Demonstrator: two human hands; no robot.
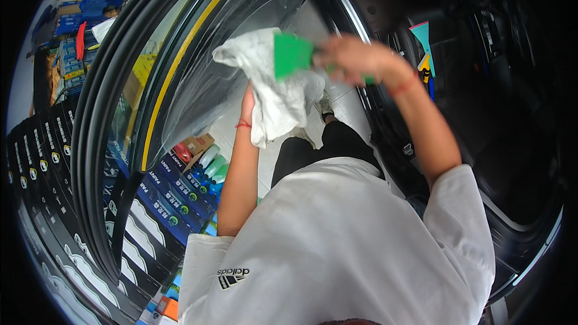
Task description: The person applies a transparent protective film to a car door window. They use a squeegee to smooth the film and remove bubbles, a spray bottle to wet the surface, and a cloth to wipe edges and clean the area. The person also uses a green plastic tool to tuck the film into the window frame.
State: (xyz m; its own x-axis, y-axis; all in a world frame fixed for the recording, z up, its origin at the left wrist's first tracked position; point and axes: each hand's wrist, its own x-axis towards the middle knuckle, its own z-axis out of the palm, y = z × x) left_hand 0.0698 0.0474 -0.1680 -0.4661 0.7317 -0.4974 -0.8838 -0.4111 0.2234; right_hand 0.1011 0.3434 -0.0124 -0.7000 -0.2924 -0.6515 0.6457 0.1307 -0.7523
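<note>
A white cloth (268, 87) drapes over my left hand (247, 107), which holds it up in front of me and has its fingers mostly hidden by the fabric. Blurred by motion, my right hand (355, 60) grips a green scraper (292, 55) by its handle. The scraper's wide flat blade points left and overlaps the cloth in this view; whether it touches the cloth I cannot tell. Behind the cloth, clear wrinkled film (208, 93) hangs along the window of an open car door (159, 84).
To the right is the car's dark interior, with a teal scraper (422, 39) and a yellow-and-black tool (425, 67) on the black seat (457, 102). Several dark printed boxes (174, 195) stand beyond the door on the left. Light floor tiles (226, 135) show below.
</note>
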